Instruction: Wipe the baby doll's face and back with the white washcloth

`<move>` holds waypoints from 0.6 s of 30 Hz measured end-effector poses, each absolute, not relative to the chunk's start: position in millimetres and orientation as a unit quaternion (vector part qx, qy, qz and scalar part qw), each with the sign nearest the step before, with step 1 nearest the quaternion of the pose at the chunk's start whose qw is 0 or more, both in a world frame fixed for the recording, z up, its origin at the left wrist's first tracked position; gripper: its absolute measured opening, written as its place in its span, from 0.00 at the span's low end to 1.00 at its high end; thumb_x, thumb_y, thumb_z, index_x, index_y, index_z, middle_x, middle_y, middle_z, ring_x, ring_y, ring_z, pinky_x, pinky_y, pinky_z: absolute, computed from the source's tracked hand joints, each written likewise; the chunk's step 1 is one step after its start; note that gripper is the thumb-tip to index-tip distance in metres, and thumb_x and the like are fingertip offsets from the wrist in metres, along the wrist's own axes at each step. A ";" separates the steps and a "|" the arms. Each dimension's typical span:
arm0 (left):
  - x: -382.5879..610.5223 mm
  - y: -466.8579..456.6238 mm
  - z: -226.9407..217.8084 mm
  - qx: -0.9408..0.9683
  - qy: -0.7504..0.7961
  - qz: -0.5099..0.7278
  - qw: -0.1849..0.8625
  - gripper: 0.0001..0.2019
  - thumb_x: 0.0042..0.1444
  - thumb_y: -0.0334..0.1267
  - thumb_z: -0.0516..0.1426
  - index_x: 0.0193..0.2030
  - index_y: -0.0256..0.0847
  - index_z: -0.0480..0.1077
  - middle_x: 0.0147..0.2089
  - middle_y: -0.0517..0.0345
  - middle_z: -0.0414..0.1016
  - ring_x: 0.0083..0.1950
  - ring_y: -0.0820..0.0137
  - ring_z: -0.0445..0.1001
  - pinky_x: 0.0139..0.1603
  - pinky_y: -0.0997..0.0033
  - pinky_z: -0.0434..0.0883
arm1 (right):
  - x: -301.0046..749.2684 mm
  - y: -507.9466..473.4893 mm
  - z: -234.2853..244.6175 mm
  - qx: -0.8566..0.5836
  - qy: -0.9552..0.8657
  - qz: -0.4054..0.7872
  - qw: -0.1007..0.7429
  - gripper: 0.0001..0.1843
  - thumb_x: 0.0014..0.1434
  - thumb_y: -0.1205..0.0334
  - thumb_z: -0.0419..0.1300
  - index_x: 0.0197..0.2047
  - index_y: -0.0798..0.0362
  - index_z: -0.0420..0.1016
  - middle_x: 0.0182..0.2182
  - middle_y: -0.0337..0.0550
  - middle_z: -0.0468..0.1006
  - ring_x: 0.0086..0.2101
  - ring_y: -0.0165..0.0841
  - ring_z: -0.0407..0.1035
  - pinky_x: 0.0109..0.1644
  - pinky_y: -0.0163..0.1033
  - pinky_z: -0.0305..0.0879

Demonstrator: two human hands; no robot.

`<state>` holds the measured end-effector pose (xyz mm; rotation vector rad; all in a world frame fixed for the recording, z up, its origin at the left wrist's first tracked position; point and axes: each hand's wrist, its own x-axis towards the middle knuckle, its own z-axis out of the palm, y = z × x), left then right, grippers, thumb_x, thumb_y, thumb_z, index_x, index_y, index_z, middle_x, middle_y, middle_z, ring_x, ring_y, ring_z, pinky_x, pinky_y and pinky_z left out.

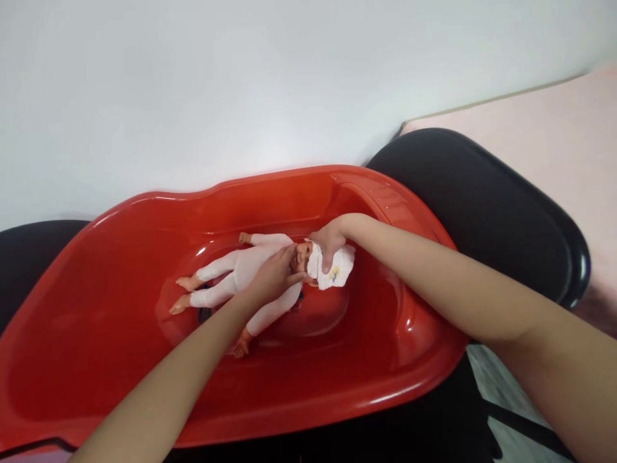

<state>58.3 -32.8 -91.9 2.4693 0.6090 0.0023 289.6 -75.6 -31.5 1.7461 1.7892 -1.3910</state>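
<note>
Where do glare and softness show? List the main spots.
Head view: glints on the red tub, along its near rim and inside; head view: a pale glow on the wall behind; head view: print on the white cap looks soft.

The tub (91, 341) is a glossy, solid red, with pale streaks of shine along its rim. Within it, the doll (248, 258) wears a plain suit (241, 269) of very pale pink, almost white. Its white cap (344, 262) bears a small yellow and dark print (334, 275). The seat (472, 199) at right is black, the far-right surface (544, 141) pale pink, the far wall (216, 90) greyish white.
</note>
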 end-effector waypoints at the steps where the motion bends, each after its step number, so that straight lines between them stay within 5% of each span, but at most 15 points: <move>1: 58.2 -32.9 -91.3 0.928 0.225 0.002 0.296 0.35 0.60 0.47 0.65 0.71 0.48 0.58 0.68 0.44 0.72 0.69 0.48 0.71 0.69 0.48 0.69 | 286.2 -75.8 -30.9 0.612 0.619 -0.467 0.156 0.45 0.32 0.45 0.83 0.52 0.57 0.81 0.45 0.48 0.82 0.46 0.50 0.77 0.50 0.49 0.73; 9: 56.7 -33.2 -91.2 0.921 0.228 0.004 0.316 0.36 0.61 0.47 0.62 0.73 0.40 0.57 0.67 0.39 0.72 0.68 0.45 0.71 0.68 0.50 0.69 | 274.1 -78.3 -26.4 0.685 0.544 -0.437 0.210 0.33 0.32 0.48 0.84 0.39 0.59 0.85 0.37 0.52 0.82 0.48 0.59 0.77 0.51 0.58 0.74; 18: 55.2 -29.9 -95.4 0.906 0.249 0.007 0.343 0.36 0.58 0.48 0.62 0.72 0.46 0.61 0.69 0.42 0.71 0.70 0.42 0.69 0.69 0.47 0.66 | 286.4 -85.1 -31.0 0.615 0.543 -0.517 0.242 0.37 0.53 0.41 0.73 0.54 0.64 0.78 0.44 0.55 0.82 0.42 0.51 0.80 0.44 0.52 0.78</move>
